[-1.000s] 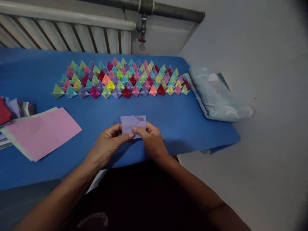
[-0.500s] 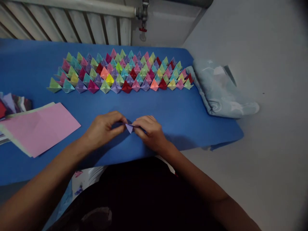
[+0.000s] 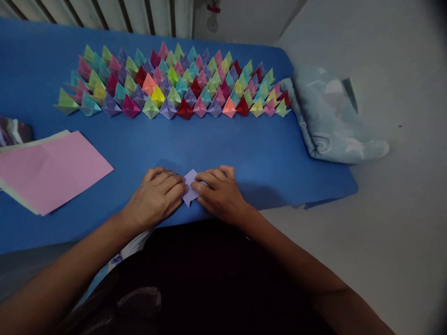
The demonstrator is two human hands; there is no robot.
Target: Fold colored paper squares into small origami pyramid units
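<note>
A small folded piece of lilac paper (image 3: 190, 188) lies between my two hands near the front edge of the blue table (image 3: 223, 144). My left hand (image 3: 159, 193) has its fingers closed over the paper's left side. From the right, my right hand (image 3: 220, 191) grips the other side, its fingertips pressing on the folds. The paper's top corner and a lower point show between the hands; its left and right ends are hidden under the fingers. Beyond the hands stand rows of small folded paper boats (image 3: 185, 109) in many colours.
A stack of paper sheets, pink on top (image 3: 59, 170), lies at the left. Behind it sits a dark patterned bundle (image 3: 16, 131), cut by the frame edge. A folded pale blue cloth (image 3: 328, 123) rests at the right end by the wall. A radiator (image 3: 104, 16) stands behind the table.
The lilac paper has turned from nearly edge-on to showing a flat face. Both hands have come down over it, and the left fingers have closed in. The camera view has tilted lower.
</note>
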